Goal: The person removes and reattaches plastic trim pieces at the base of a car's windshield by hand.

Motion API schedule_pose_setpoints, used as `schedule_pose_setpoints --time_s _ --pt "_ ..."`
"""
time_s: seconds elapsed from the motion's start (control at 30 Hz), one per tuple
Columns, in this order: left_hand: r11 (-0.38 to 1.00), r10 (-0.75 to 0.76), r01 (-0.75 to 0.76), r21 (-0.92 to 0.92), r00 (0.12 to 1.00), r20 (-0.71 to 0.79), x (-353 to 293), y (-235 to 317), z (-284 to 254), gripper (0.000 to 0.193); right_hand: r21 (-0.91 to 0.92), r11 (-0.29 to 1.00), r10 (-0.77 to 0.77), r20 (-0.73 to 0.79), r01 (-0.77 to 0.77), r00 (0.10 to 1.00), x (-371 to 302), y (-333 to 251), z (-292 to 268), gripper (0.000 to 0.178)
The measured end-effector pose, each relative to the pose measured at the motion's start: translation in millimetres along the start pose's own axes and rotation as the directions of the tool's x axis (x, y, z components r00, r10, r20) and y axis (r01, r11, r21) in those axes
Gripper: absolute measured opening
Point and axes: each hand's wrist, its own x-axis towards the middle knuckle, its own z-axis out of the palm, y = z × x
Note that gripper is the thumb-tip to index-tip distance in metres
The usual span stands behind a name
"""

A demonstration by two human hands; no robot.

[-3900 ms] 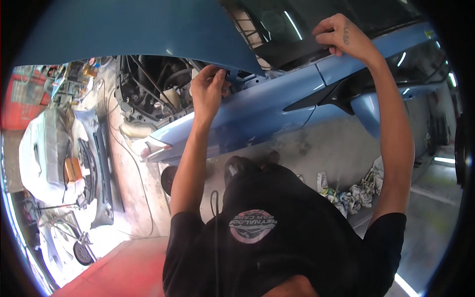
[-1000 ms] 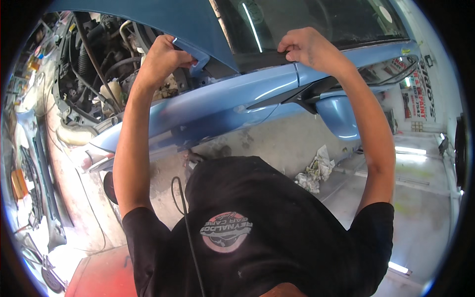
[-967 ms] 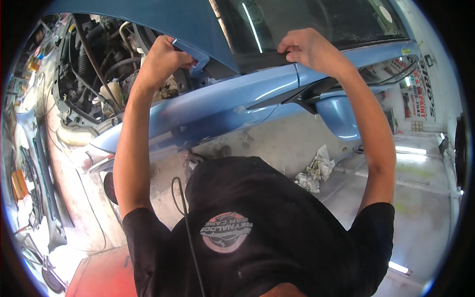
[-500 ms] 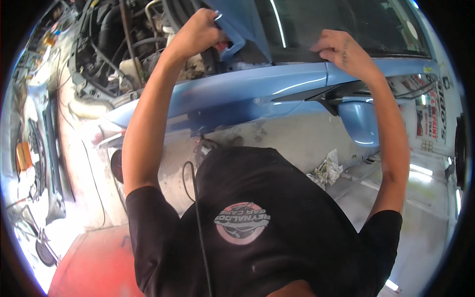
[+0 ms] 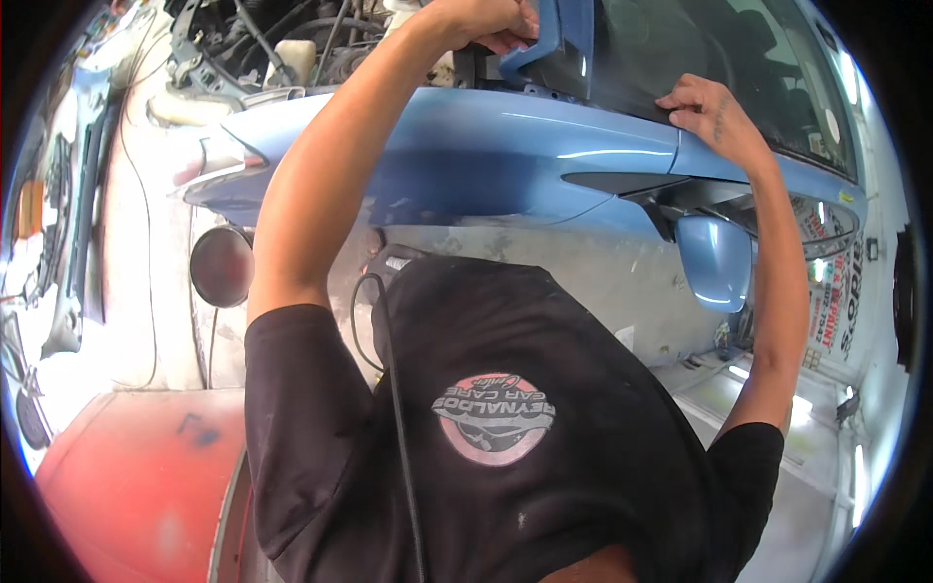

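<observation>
My left hand [image 5: 494, 23] is closed at the top edge of the view, its fingers curled at the edge of the car's raised blue hood [image 5: 550, 44]; part of the grip is cut off. Further right, my right hand [image 5: 717, 119] rests at the lower corner of the dark windshield [image 5: 637, 58], just above the blue fender [image 5: 466, 146]. Its fingers are bent and drawn together, and whatever they may pinch is too small to make out.
The open engine bay [image 5: 326, 44] lies left of the hood. A blue side mirror [image 5: 714, 260] juts out below my right forearm. A black cable [image 5: 397, 437] hangs over my dark shirt. At lower left is a red panel [image 5: 136, 486], with a round dark object [image 5: 222, 266] above it.
The car has shifted rightward in view, and my left hand has moved up and right along with the hood's edge. My right hand sits a little further right and lower, with its fingers still bent.
</observation>
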Motion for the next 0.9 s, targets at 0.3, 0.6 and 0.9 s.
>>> schedule_pose_setpoints --time_s 0.3,0.6,0.9 --pt "0.988 0.083 -0.081 0.13 0.996 -0.009 -1 -8 0 0.005 -0.014 0.999 -0.041 0.015 0.041 0.999 -1 2 1 0.025" --pt "0.886 0.235 -0.203 0.417 0.972 -0.026 -5 -18 -4 0.008 0.062 0.995 -0.071 -0.04 0.073 0.997 -3 2 2 0.024" --pt "0.925 0.263 -0.26 0.276 0.965 0.026 -11 -12 4 0.009 0.06 0.997 -0.043 -0.022 0.044 0.999 -2 6 2 0.023"
